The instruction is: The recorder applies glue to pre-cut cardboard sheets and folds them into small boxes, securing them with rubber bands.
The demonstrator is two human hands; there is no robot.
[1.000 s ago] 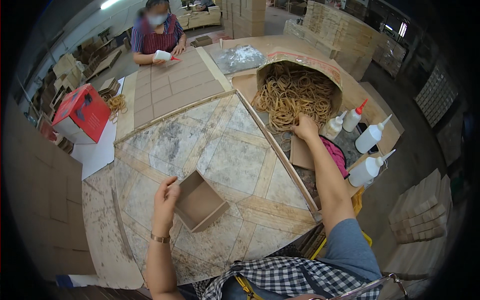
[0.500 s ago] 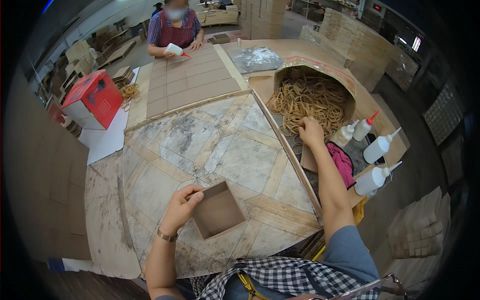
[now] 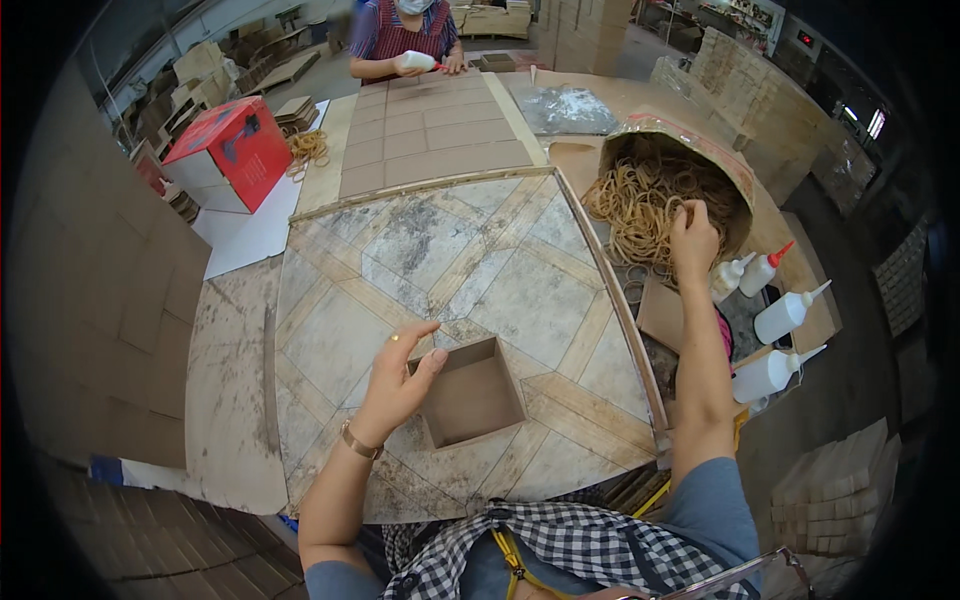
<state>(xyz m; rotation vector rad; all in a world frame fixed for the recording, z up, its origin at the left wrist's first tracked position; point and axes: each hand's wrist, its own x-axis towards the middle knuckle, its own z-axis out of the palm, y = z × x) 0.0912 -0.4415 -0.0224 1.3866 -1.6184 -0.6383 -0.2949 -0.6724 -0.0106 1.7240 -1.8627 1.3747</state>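
Observation:
A shallow, open-topped brown cardboard box (image 3: 470, 395) rests on the patterned board (image 3: 525, 290) in front of me. My left hand (image 3: 402, 385) is at the box's left side, thumb and forefinger spread apart, and grips nothing. Over to the right, my right hand (image 3: 695, 243) reaches to a heap of tan rubber bands (image 3: 640, 205) that spills out of a large sack (image 3: 735, 175) lying on its side. Its fingers are pinched together against the bands. What lies between the fingertips is too small to make out.
Several white glue bottles (image 3: 782, 317) stand right of my right forearm, near a brown cardboard piece (image 3: 660, 313). A red and white carton (image 3: 230, 155) sits at the left. Across the table, a person (image 3: 405, 40) holds a white bottle (image 3: 416, 61) over brown panels (image 3: 430, 130).
My left hand has let go of the box's corner and spread its fingers. My right hand has shifted farther over the rubber bands, fingers drawn together. The whole view has shifted slightly.

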